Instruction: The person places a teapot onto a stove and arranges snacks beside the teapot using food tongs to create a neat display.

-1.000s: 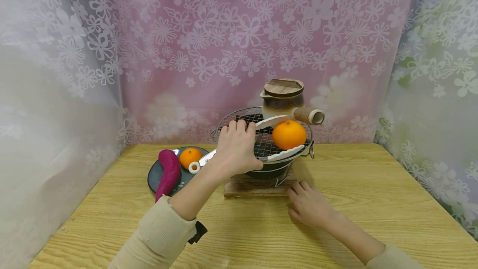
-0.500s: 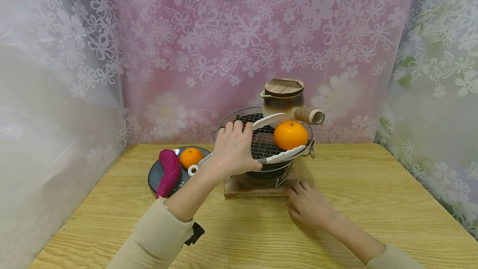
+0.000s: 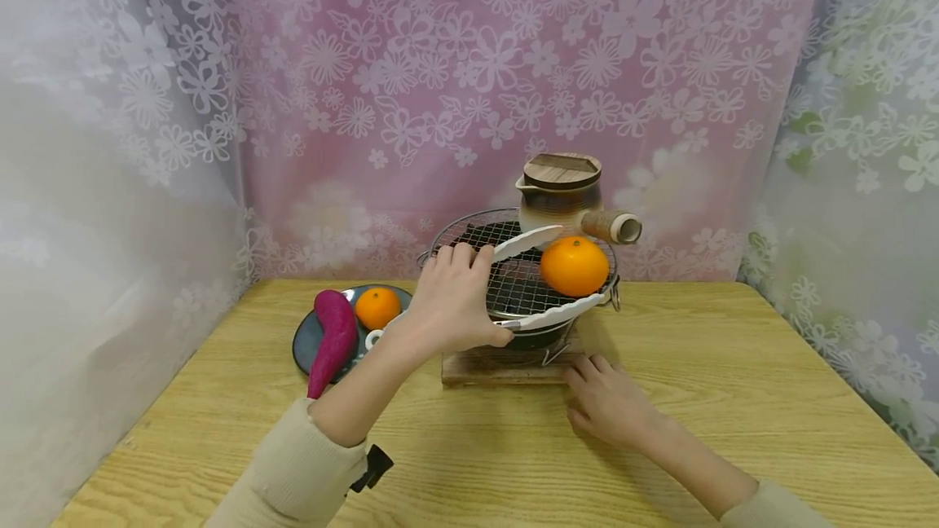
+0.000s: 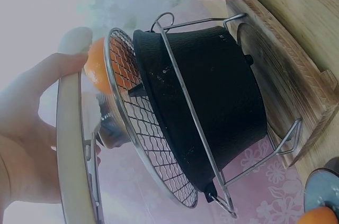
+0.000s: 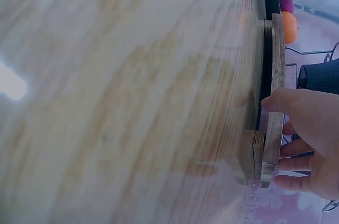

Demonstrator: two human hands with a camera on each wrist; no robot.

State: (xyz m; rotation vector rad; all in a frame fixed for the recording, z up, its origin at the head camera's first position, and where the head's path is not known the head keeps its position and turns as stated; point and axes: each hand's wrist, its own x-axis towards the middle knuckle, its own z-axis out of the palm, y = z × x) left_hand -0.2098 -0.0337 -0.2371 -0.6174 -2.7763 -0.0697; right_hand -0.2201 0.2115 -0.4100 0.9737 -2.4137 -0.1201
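Observation:
My left hand [image 3: 456, 300] holds a pair of tongs [image 3: 561, 313] with white scalloped tips, thumb on one arm and fingers on the other. The tips stand spread on either side of an orange [image 3: 575, 266], which rests on the round wire rack [image 4: 153, 144] over a black brazier [image 4: 206, 97]. In the right wrist view my right hand [image 5: 318, 134] grips the edge of the wooden board [image 5: 277, 70] under the brazier, thumb on one face and fingers on the other. The ring end of the tongs shows beyond my left wrist.
A brown clay teapot [image 3: 561, 206] with a wooden lid and side handle stands at the back of the rack. On the left, a dark plate [image 3: 304, 346] bears a purple sweet potato [image 3: 333, 336] and a second orange [image 3: 377, 308]. Floral curtains [image 3: 477, 88] surround the table [image 3: 697, 349].
My left hand has drawn slightly left and down, and the tongs have spread wider, leaving the orange on the rack. My right hand keeps its place on the board.

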